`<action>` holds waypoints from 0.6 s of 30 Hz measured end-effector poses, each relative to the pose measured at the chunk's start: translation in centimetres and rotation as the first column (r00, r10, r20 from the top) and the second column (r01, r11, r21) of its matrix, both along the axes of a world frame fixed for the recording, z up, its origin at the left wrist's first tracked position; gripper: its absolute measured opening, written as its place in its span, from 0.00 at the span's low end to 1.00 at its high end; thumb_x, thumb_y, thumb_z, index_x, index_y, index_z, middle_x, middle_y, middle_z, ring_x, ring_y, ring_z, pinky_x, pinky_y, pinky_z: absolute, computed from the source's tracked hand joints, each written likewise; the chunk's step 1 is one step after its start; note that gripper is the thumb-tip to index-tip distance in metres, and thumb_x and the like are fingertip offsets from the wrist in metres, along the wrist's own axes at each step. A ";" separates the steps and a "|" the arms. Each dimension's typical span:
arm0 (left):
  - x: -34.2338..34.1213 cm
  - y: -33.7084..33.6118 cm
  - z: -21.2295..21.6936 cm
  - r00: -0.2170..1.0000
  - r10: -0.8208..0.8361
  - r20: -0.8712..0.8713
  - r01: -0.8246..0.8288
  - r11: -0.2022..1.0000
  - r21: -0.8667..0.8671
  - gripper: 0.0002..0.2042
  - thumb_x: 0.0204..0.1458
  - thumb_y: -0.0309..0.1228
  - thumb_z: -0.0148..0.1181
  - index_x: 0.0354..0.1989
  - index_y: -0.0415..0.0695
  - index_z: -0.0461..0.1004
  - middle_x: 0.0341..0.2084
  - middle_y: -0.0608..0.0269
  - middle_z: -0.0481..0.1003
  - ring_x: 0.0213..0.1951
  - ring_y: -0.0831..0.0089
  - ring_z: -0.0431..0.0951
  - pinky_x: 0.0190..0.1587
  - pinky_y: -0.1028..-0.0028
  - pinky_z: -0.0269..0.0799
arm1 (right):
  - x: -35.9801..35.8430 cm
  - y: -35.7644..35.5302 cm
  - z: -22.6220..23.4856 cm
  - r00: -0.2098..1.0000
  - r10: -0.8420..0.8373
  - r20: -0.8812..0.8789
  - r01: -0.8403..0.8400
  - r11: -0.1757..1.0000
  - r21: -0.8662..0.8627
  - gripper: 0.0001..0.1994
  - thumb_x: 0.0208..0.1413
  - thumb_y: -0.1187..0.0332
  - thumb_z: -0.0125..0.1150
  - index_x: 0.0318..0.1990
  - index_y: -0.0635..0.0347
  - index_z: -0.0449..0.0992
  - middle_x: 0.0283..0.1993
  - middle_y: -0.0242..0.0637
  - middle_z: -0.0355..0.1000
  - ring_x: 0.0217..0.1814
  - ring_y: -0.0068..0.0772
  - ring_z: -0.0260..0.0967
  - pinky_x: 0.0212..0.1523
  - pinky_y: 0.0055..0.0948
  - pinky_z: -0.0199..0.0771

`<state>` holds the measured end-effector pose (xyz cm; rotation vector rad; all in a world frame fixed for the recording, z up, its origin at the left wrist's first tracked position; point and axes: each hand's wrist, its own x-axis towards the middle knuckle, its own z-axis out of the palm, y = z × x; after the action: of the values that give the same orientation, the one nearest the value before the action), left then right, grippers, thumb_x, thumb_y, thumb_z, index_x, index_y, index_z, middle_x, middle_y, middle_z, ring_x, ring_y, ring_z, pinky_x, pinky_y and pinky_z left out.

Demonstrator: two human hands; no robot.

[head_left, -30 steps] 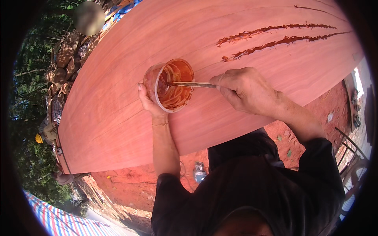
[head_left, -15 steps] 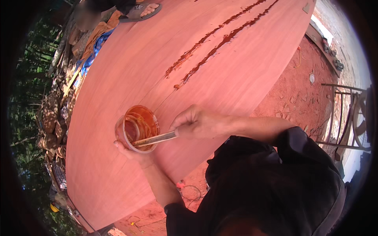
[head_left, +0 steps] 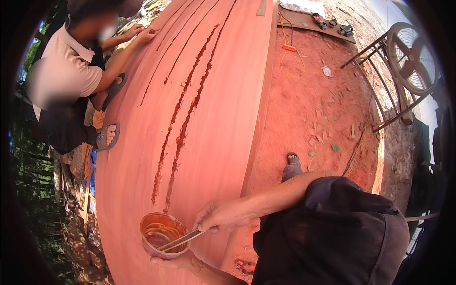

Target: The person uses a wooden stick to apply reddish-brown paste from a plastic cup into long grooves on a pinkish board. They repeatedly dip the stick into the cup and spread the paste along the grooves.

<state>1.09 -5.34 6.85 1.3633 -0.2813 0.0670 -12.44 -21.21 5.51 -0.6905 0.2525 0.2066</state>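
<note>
My left hand (head_left: pixel 183 262) supports a round, see-through plastic tub (head_left: pixel 164 222) from beneath, its fingers wrapped round the lower side. Reddish-brown paste smears the tub's inner wall. Between the fingers of my right hand (head_left: pixel 221 216) is a thin flat stick (head_left: pixel 183 240), slanting down with its far end inside the tub. Both hands are over the near part of a large reddish wooden board (head_left: pixel 218 156). Two thick, ragged lines of dark red-brown paste (head_left: pixel 183 128) run lengthwise along the board, ending just beyond the tub. Thinner dark lines lie to their left.
A co-worker (head_left: pixel 71 71) squats at the board's far left, hands on its surface. Right of the board is reddish ground with an orange cable (head_left: pixel 288 47) and scraps. A big fan (head_left: pixel 412 59) on a metal frame stands farther right; power tools (head_left: pixel 332 23) lie at the back.
My view has swung, bringing the co-worker and fan more fully into sight. The tub and both hands now appear lower in the picture. The stick stays in the tub.
</note>
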 end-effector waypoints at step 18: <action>-22.5 -34.3 -3.0 0.982 -0.132 -0.139 0.110 0.982 -0.151 0.36 0.70 0.57 0.32 0.70 0.37 0.64 0.67 0.50 0.66 0.67 0.58 0.67 0.66 0.54 0.68 | -24.7 -30.5 4.0 0.937 -0.251 -0.244 0.244 0.968 -0.057 0.13 0.64 0.68 0.58 0.52 0.63 0.80 0.25 0.27 0.67 0.17 0.14 0.52 0.14 0.21 0.47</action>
<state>-21.45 -39.68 3.85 1.1996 -0.2297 -0.1139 -37.16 -51.73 9.51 -0.6513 0.5812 0.0479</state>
